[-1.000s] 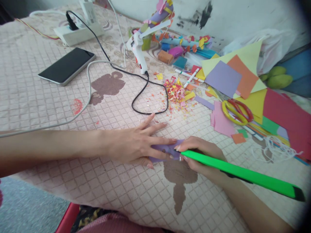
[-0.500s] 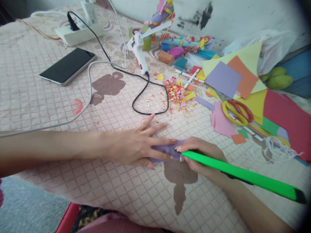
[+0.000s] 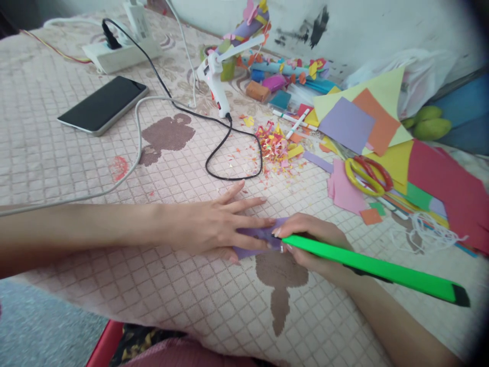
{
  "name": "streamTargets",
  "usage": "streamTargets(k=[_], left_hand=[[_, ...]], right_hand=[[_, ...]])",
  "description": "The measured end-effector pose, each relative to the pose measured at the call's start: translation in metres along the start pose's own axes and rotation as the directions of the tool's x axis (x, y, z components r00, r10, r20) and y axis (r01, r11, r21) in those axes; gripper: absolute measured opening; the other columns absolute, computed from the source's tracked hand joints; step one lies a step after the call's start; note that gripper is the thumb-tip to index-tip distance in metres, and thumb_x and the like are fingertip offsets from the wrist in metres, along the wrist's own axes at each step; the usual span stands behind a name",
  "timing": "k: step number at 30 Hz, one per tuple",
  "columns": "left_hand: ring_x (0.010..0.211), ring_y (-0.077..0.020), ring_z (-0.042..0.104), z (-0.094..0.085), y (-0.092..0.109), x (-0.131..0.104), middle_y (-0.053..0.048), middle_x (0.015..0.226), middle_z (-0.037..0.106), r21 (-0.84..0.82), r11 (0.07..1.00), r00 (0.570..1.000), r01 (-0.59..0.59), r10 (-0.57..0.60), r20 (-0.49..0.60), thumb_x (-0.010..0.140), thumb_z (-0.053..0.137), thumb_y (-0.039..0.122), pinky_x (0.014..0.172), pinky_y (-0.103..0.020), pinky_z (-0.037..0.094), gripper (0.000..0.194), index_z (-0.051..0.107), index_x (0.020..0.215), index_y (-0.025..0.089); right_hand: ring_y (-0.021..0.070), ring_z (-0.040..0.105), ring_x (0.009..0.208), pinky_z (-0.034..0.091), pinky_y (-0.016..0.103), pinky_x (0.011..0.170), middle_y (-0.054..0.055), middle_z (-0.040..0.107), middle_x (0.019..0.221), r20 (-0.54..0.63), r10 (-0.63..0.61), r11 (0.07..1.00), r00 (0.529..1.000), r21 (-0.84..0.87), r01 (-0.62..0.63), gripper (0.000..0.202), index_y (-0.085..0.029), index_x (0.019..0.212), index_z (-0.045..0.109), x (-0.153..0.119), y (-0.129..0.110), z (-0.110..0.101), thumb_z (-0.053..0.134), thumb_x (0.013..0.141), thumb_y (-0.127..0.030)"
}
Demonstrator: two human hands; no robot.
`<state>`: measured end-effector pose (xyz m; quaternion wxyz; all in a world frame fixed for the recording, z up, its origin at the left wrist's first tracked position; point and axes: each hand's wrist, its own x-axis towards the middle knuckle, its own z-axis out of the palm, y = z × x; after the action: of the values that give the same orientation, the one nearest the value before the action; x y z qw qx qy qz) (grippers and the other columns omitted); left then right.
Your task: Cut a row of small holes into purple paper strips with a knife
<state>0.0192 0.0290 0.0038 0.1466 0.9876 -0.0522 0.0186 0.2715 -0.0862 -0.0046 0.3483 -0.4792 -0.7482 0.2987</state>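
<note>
My left hand point(image 3: 214, 224) lies flat with its fingers spread, pressing a piece of purple paper point(image 3: 250, 250) against the tablecloth. Close by on the right, my right hand point(image 3: 311, 232) is closed around a long green utility knife point(image 3: 367, 262) with a black end. The knife's front tip sits at the purple paper, near my left fingertips; the blade itself is mostly hidden by my fingers. Part of the paper is covered by both hands.
Paper scraps point(image 3: 277, 145), a white glue gun point(image 3: 216, 84) with a looping black cord, and a phone point(image 3: 103, 104) lie beyond my hands. Scissors point(image 3: 369, 176), coloured paper sheets point(image 3: 346, 125) and white string point(image 3: 428, 234) are at the right. A power strip point(image 3: 122, 56) stands back left.
The view has shifted slightly. The utility knife's rear end has tipped up a little, and its tip stays at the purple paper. My left hand remains flat in place.
</note>
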Motion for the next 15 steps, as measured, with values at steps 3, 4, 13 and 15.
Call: streamTargets(k=[3, 4, 13, 15], left_hand=[[0.155, -0.0362, 0.014, -0.0034, -0.0095, 0.0005, 0.002, 0.165, 0.024, -0.003, 0.999, 0.998, -0.051, 0.051, 0.031, 0.101, 0.051, 0.036, 0.124, -0.065, 0.008, 0.048, 0.047, 0.149, 0.034], [0.155, -0.0359, 0.013, -0.0038, -0.0111, 0.0006, 0.002, 0.166, 0.022, -0.003, 0.998, 0.997, -0.06, 0.06, 0.041, 0.102, 0.049, 0.036, 0.124, -0.065, 0.008, 0.047, 0.047, 0.149, 0.034], [0.155, -0.0381, 0.008, -0.0025, -0.0066, -0.0003, 0.005, 0.166, 0.022, -0.017, 1.0, 0.998, 0.013, -0.011, 0.063, 0.1, 0.052, 0.034, 0.123, -0.068, 0.004, 0.049, 0.046, 0.148, 0.039], [0.155, -0.0394, 0.008, -0.0016, -0.0067, -0.0005, 0.005, 0.166, 0.021, -0.006, 1.0, 0.999, 0.008, -0.007, 0.05, 0.1, 0.052, 0.034, 0.122, -0.07, 0.003, 0.049, 0.046, 0.148, 0.038]], right_hand=[[0.0132, 0.068, 0.079, 0.056, 0.025, 0.071, -0.002, 0.071, 0.088, 0.004, 0.015, 1.0, 1.0, 0.007, -0.015, 0.026, -0.027, 0.099, 0.069, -0.0006, 0.0002, -0.0005, 0.065, 0.084, -0.006], [0.013, 0.068, 0.08, 0.055, 0.025, 0.071, -0.002, 0.071, 0.088, 0.002, 0.017, 1.0, 1.0, 0.009, -0.017, 0.026, -0.027, 0.099, 0.069, -0.0007, 0.0001, -0.0005, 0.065, 0.084, -0.006], [0.0117, 0.068, 0.078, 0.055, 0.023, 0.071, -0.003, 0.071, 0.087, -0.02, 0.003, 1.0, 1.0, -0.001, -0.003, 0.027, -0.028, 0.098, 0.069, -0.002, 0.0033, 0.0007, 0.065, 0.083, -0.006], [0.0121, 0.068, 0.08, 0.055, 0.023, 0.071, -0.003, 0.072, 0.089, -0.018, -0.002, 1.0, 1.0, -0.005, 0.002, 0.027, -0.028, 0.098, 0.069, -0.0021, 0.0042, 0.0006, 0.065, 0.083, -0.006]])
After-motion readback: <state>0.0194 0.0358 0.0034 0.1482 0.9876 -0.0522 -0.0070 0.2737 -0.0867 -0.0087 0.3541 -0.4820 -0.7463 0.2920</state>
